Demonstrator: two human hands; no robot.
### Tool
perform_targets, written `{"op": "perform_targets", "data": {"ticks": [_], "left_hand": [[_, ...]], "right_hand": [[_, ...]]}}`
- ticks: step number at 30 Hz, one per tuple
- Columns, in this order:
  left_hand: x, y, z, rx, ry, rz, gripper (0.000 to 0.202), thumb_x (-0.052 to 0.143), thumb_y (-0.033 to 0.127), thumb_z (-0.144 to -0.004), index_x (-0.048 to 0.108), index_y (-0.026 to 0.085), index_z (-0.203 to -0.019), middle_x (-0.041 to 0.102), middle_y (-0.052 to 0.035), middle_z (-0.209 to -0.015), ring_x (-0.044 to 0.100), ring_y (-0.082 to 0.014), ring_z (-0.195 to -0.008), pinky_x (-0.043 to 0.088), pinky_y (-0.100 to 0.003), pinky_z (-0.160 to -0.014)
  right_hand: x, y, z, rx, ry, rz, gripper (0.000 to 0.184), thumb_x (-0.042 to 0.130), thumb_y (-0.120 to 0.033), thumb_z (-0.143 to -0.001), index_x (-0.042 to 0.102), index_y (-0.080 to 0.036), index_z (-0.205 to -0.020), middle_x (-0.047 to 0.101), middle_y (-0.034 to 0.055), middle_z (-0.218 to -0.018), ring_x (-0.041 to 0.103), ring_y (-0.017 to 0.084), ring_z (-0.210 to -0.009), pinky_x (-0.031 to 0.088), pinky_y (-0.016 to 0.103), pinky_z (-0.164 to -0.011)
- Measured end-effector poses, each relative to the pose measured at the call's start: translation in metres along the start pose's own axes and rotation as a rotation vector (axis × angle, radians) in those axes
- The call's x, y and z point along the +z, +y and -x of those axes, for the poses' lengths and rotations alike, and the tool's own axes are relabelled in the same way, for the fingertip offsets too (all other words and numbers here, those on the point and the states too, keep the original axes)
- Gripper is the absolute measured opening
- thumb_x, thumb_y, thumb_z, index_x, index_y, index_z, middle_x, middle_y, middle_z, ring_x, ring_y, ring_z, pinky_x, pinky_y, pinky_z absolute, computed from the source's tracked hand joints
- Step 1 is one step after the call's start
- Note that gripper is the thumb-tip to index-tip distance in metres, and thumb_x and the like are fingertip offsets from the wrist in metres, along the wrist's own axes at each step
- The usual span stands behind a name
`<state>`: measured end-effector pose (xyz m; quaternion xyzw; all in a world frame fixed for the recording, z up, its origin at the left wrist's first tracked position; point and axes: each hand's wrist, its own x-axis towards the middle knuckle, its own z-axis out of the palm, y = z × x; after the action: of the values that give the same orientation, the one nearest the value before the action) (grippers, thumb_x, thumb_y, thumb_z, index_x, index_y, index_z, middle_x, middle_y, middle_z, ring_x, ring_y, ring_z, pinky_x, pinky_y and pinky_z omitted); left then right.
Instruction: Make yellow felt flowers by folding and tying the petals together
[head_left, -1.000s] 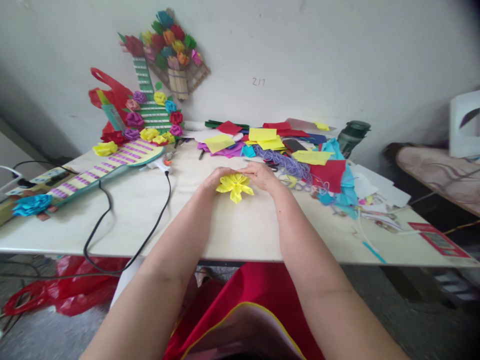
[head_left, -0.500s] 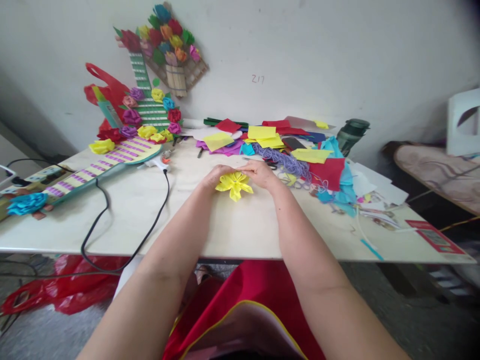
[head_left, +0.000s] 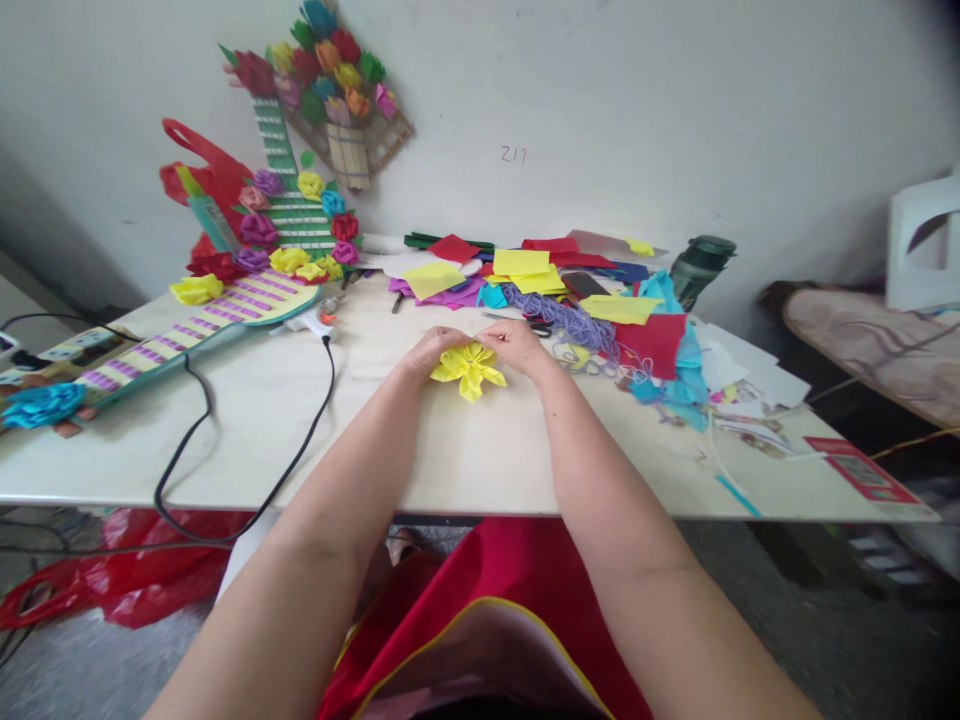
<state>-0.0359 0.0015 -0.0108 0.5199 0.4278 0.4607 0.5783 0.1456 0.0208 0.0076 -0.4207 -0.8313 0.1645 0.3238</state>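
Note:
A yellow paper flower (head_left: 470,372) with several pointed petals is held between my two hands, just above the middle of the table (head_left: 480,460). My left hand (head_left: 429,352) closes on its far left side, the fingertips partly hidden behind the petals. On the far right side, my right hand (head_left: 517,345) pinches the flower's edge with thumb and forefinger. Beyond my right hand lies a pair of scissors (head_left: 536,328) with dark handles, beside a tangle of purple yarn (head_left: 562,315).
Coloured paper sheets (head_left: 521,262) pile along the back, near a dark green bottle (head_left: 701,268). To the left lie a white glue gun (head_left: 311,322) with a black cord (head_left: 300,440) and a striped guitar-shaped craft (head_left: 202,325). Blue paper (head_left: 688,365) and scraps lie right.
The fingers of my right hand have shifted slightly on the flower's far edge. The flower stays in nearly the same place, and the whole view has moved a little.

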Motion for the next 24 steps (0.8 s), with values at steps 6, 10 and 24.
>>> {"op": "perform_targets", "data": {"ticks": [6,10,24], "left_hand": [[0.005,0.006,0.005,-0.014,0.015,-0.001,0.012,0.067,0.022,-0.067,0.066,0.011,-0.063,0.062,-0.0047,-0.053,0.057,-0.0138,-0.047,0.044,-0.026,-0.050],[0.007,0.009,0.007,-0.025,0.009,0.011,0.011,0.064,0.020,-0.067,0.066,0.011,-0.061,0.062,-0.0043,-0.053,0.057,-0.0138,-0.046,0.044,-0.025,-0.050],[0.010,0.013,0.010,-0.043,0.029,-0.017,0.015,0.061,0.017,-0.072,0.062,0.011,-0.058,0.059,-0.0031,-0.050,0.054,-0.0122,-0.044,0.040,-0.025,-0.050]], "right_hand": [[0.001,0.002,-0.001,-0.017,0.003,0.022,0.021,0.061,-0.030,-0.083,0.078,-0.019,-0.080,0.071,0.0030,-0.082,0.061,0.016,-0.080,0.046,0.026,-0.074],[0.001,0.003,-0.001,-0.064,0.008,0.024,0.019,0.060,-0.028,-0.084,0.076,-0.020,-0.076,0.069,0.0016,-0.080,0.060,0.015,-0.079,0.046,0.025,-0.074],[-0.001,0.004,-0.003,-0.082,-0.004,0.101,0.020,0.060,-0.026,-0.084,0.079,-0.020,-0.083,0.072,0.0039,-0.087,0.063,0.017,-0.087,0.046,0.026,-0.078]]}}
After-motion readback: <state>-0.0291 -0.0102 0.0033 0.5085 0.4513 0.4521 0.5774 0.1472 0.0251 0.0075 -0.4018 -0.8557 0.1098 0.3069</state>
